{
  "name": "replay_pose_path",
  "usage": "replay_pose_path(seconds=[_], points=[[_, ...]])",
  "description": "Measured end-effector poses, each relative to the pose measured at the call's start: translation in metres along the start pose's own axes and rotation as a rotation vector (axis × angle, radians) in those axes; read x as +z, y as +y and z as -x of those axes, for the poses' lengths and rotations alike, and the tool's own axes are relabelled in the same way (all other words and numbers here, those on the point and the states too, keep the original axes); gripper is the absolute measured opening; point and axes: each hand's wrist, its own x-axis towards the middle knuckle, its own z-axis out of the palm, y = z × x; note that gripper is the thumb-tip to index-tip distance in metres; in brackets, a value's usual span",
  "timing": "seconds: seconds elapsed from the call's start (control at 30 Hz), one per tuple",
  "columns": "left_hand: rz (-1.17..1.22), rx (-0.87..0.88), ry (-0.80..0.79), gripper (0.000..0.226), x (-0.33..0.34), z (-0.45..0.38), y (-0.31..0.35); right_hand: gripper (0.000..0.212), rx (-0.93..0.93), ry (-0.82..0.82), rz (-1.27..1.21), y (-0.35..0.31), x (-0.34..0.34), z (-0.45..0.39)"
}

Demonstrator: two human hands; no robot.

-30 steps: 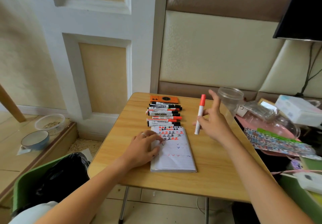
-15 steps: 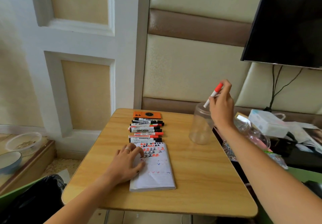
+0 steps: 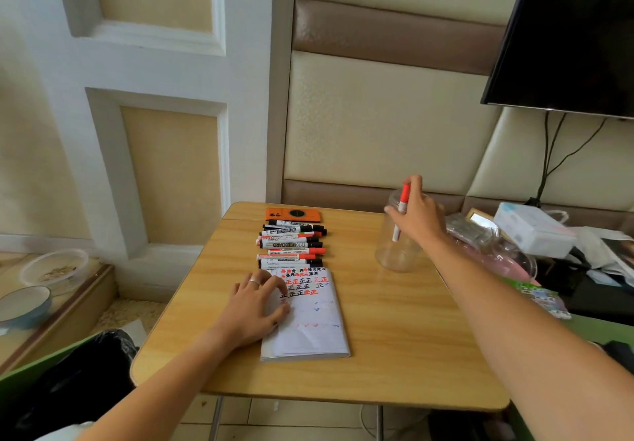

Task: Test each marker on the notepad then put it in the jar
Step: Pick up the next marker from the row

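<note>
My right hand [image 3: 420, 216] holds a red-capped white marker [image 3: 400, 212] upright, cap up, with its lower end down inside the mouth of the clear plastic jar [image 3: 398, 252] at the table's right side. My left hand [image 3: 255, 307] lies flat on the left part of the white notepad [image 3: 308, 331], whose page carries red, black and blue test marks. Behind the notepad lies a row of several whiteboard markers [image 3: 291, 245] with red and black caps.
An orange phone [image 3: 293, 214] lies at the back of the wooden table [image 3: 394, 355]. Boxes, bags and clear plastic clutter [image 3: 507, 245] crowd the right. A dark screen [image 3: 569, 36] hangs upper right. Bowls [image 3: 51, 269] and a black bag [image 3: 68, 372] sit left, lower down.
My right hand carried the red marker from above the notepad to the jar and lowered its tip into the mouth. The left hand stayed on the notepad while the view shifted.
</note>
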Motion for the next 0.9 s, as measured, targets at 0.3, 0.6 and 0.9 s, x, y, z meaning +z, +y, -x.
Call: replay_pose_path(seconds=[0.3, 0.6, 0.9], points=[[-0.015, 0.01, 0.027, 0.034, 0.001, 0.002, 0.001, 0.053, -0.23, -0.017, -0.028, -0.034, 0.0, 0.029], [-0.006, 0.003, 0.013, 0.037, -0.002, 0.003, 0.004, 0.017, -0.272, -0.084, 0.067, -0.06, 0.001, 0.059], [-0.016, 0.007, 0.039, 0.039, -0.003, 0.003, 0.003, 0.02, -0.252, 0.094, 0.107, -0.064, 0.009, 0.062]])
